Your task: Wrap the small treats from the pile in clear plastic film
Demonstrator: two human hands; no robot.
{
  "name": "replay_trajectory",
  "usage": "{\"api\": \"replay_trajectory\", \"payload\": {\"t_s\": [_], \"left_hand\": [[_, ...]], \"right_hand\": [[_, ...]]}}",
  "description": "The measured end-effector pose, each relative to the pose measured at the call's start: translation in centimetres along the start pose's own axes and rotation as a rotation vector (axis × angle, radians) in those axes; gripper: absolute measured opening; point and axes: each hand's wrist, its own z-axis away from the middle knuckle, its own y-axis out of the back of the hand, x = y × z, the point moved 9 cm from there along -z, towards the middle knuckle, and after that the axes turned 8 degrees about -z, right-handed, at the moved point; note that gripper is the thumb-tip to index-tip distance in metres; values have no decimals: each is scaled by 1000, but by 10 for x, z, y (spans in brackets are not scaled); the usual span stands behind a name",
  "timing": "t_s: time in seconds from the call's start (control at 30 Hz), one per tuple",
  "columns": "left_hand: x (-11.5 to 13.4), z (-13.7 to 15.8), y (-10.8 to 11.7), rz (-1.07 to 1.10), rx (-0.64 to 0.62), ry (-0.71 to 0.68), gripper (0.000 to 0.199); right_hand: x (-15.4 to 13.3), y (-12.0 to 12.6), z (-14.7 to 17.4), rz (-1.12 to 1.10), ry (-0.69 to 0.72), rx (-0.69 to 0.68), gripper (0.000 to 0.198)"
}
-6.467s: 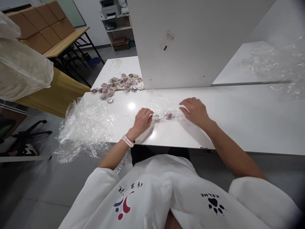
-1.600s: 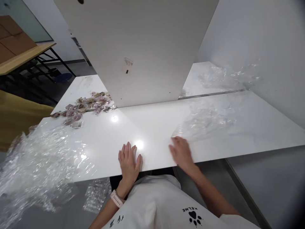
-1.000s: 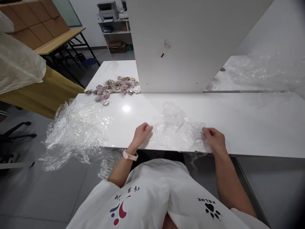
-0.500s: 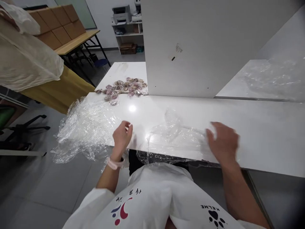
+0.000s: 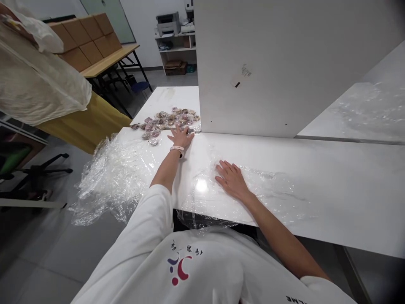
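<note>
With fingers spread, my left hand (image 5: 181, 138) reaches to the near edge of a pile of small clear-wrapped pieces (image 5: 158, 122), purple and brown in colour. Its fingertips overlap the pile's front; whether they grip a piece I cannot see, but they look stretched out. My right hand (image 5: 232, 179) lies flat, fingers apart, on a thin clear plastic sheet (image 5: 272, 190) spread over the white table (image 5: 341, 194). Part of that sheet hangs over the table's front edge. To the left of my arm is a big crumpled heap of clear plastic (image 5: 117, 173).
A tall white panel (image 5: 253, 76) stands along the table's back. Behind it on the right lies more clear plastic (image 5: 373, 109). A person in a cream top (image 5: 41, 80) stands at the left, near cardboard boxes (image 5: 91, 38) on a wooden table. A printer (image 5: 167, 24) sits on a shelf.
My left hand has moved forward to the wrapped pieces and spread its fingers. My right hand has moved left onto the plastic sheet, which now lies flatter.
</note>
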Motion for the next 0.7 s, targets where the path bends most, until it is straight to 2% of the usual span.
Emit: {"api": "replay_trajectory", "payload": {"t_s": [0.17, 0.27, 0.37, 0.43, 0.5, 0.6, 0.67, 0.7], "left_hand": [[0, 49, 6, -73, 146, -141, 36], [-5, 78, 7, -169, 141, -182, 29], [-17, 88, 11, -216, 98, -177, 30], [-27, 88, 15, -211, 59, -163, 29], [-37, 92, 27, -163, 49, -124, 24], [-39, 123, 64, 9, 209, -93, 22], [-20, 165, 86, 182, 352, -192, 23], [-4, 189, 89, 281, 378, -281, 23]], "right_hand": [[9, 13, 5, -84, -134, 156, 57], [15, 6, -2, -39, -152, 74, 59], [31, -3, -26, 28, -147, -63, 62], [48, 2, -47, 63, -190, -106, 65], [58, 20, -65, 97, -228, -66, 67], [36, 62, -66, 85, -156, 120, 59], [8, 83, -42, 0, -65, 208, 53], [-6, 87, -24, -52, -33, 226, 50]]}}
